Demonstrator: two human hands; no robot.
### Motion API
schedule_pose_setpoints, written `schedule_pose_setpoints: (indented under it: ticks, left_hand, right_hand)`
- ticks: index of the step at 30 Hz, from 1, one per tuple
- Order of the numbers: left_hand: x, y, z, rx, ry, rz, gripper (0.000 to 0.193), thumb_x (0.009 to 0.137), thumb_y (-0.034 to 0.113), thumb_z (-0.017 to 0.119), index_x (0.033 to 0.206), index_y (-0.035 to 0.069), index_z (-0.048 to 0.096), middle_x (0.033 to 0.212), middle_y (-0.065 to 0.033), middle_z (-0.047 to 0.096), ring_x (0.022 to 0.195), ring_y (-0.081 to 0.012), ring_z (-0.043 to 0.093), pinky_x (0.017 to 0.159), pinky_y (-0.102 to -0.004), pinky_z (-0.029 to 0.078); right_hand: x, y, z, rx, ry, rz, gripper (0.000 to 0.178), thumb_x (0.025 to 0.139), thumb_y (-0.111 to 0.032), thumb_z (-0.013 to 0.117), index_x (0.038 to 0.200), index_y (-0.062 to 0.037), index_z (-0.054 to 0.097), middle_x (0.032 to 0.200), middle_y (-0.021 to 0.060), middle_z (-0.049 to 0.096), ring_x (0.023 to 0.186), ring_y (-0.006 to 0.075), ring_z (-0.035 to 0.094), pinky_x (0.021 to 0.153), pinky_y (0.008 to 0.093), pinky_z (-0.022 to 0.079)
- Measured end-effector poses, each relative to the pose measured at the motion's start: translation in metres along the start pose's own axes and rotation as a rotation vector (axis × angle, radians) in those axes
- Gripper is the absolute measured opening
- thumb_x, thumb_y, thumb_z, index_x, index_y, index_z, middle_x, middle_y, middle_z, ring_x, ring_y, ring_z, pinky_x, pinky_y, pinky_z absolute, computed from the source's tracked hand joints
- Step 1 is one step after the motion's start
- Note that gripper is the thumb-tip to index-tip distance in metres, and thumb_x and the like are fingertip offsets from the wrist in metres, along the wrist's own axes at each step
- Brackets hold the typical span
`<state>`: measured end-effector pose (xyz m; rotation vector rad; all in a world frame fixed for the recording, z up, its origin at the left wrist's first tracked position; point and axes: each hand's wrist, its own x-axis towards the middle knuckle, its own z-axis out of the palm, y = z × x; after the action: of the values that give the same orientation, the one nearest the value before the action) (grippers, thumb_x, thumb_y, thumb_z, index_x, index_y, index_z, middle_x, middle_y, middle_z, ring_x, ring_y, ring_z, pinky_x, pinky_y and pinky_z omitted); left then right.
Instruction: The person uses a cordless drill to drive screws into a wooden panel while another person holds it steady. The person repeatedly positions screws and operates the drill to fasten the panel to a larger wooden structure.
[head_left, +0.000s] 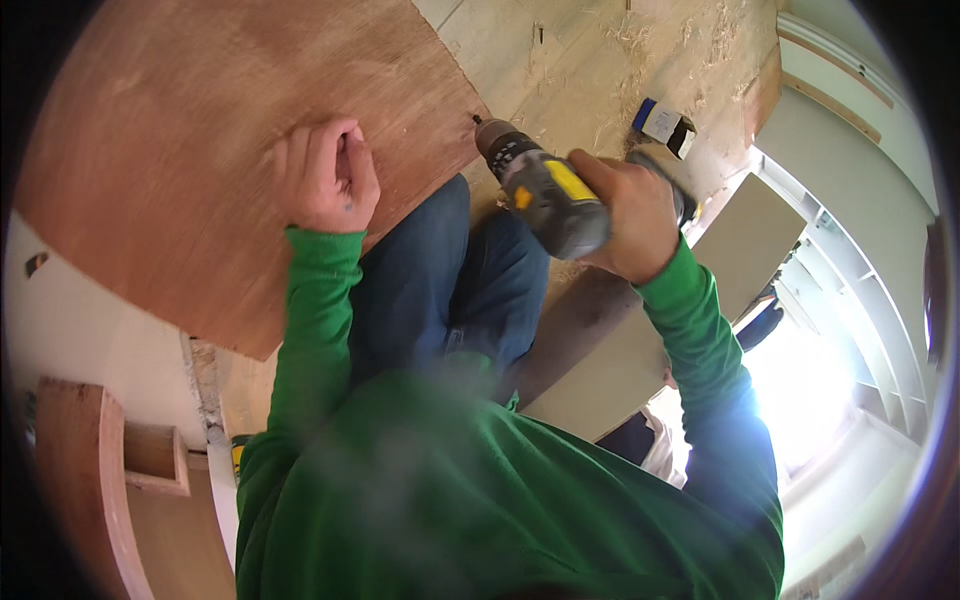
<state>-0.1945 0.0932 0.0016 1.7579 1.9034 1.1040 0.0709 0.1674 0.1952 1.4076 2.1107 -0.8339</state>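
Observation:
My right hand (640,215) is wrapped round the grip of a black and yellow cordless drill (545,190). The drill's bit points away from me, its tip at the edge of a large reddish-brown plywood sheet (200,130). Whether the tip touches the wood I cannot tell. Over the sheet, left of the drill, my left hand (325,178) is closed with its fingers curled in. What it holds, if anything, is hidden. Just beyond my right hand lies a small blue and white box (664,127), its end open and dark inside.
Wood shavings (630,45) are scattered on the pale floor at the far side. A wooden frame (90,470) stands at the lower left. To the right are a beige panel (750,230), white shelving (840,260) and a bright window (800,390). My knees (420,260) are under the sheet's near edge.

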Motion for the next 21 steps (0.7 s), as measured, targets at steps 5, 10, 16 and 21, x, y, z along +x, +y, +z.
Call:
schedule_pose_setpoints:
  ticks: [5,10,16,21]
  left_hand:
    - [-0.003,0.005,0.000,0.007,0.023,-0.008,0.011,0.089,0.006,0.075,0.098,0.012,0.074,0.081,-0.0032,0.067,0.073,-0.0253,0.058,0.069,-0.0402,0.047]
    - [0.006,0.001,-0.006,-0.223,-0.229,-0.313,0.008,0.095,0.003,0.072,0.103,0.005,0.073,0.084,-0.0024,0.066,0.077,-0.0143,0.059,0.068,-0.0312,0.050]
    - [0.066,0.058,0.072,-0.227,-0.380,-0.137,0.003,0.094,0.006,0.070,0.097,0.004,0.071,0.088,-0.0125,0.073,0.079,-0.0276,0.071,0.070,-0.0400,0.056]
    - [0.098,0.163,0.214,-0.227,-0.508,0.288,0.013,0.094,0.013,0.069,0.102,0.006,0.077,0.099,-0.0187,0.077,0.089,-0.0396,0.074,0.077,-0.0475,0.059]
  right_hand:
    - [-0.031,-0.026,0.042,-0.155,0.084,0.024,0.050,0.076,-0.026,0.087,0.115,-0.0071,0.061,0.095,0.0163,0.073,0.088,0.0363,0.077,0.070,0.0486,0.061]
    - [-0.080,-0.005,0.136,0.594,0.526,0.042,0.042,0.085,-0.014,0.078,0.124,-0.0040,0.063,0.086,0.0117,0.067,0.081,0.0280,0.075,0.069,0.0458,0.059]
    - [-0.140,0.034,0.239,2.362,0.207,0.574,0.025,0.098,-0.013,0.068,0.122,-0.0057,0.063,0.078,-0.0020,0.053,0.065,0.0139,0.056,0.066,0.0385,0.051]
    - [-0.136,0.075,0.301,2.889,0.373,0.515,0.024,0.098,-0.016,0.068,0.120,-0.0083,0.062,0.078,-0.0008,0.054,0.064,0.0150,0.053,0.065,0.0364,0.048]
